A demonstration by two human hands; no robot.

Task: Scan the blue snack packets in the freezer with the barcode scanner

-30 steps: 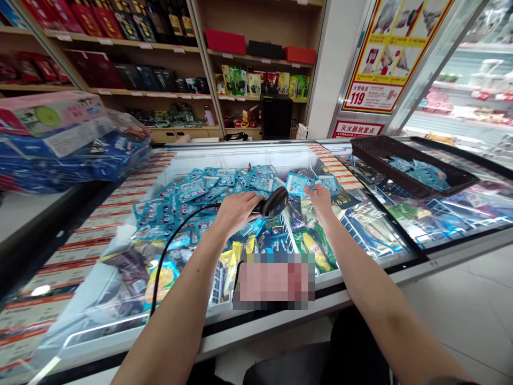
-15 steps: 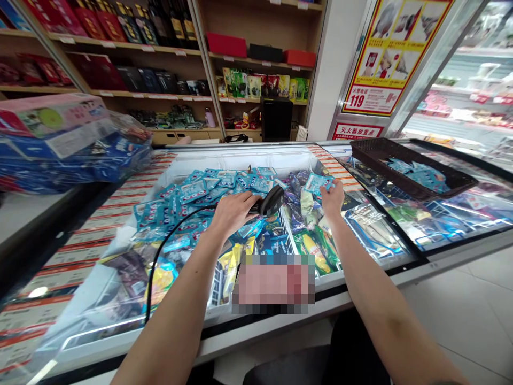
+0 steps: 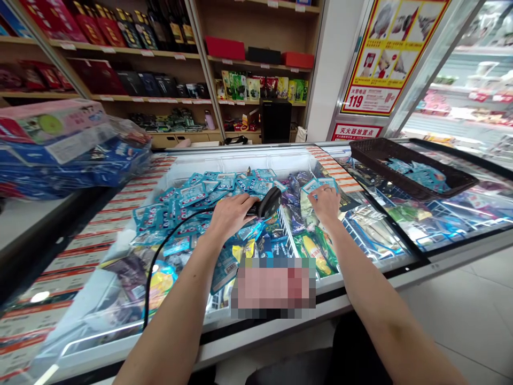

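Observation:
My left hand (image 3: 232, 215) is wrapped around the handle of a black barcode scanner (image 3: 269, 203), whose head points right above the open freezer. A black cable (image 3: 168, 238) runs from it across my left forearm's far side. My right hand (image 3: 326, 206), fingers bent, is closed on a light-blue packet (image 3: 310, 186) at the freezer's right side; a second blue packet edge (image 3: 329, 183) shows behind the fingers. Many like it lie in a blue packet pile (image 3: 196, 192) left of the scanner. Beside my left forearm rests another blue packet (image 3: 225, 271), barcode upward.
A brown basket (image 3: 412, 184) with several blue packets stands on the freezer at right. Plastic-wrapped boxes (image 3: 72, 160) sit at left. A white wire divider (image 3: 287, 230) separates the freezer goods. A pixelated patch covers the front edge. Shelves (image 3: 172, 99) line the back.
My right hand has shifted slightly left and its fingers now cover more of the packet. A blue packet now lies beside my left forearm. The scanner stays almost in place.

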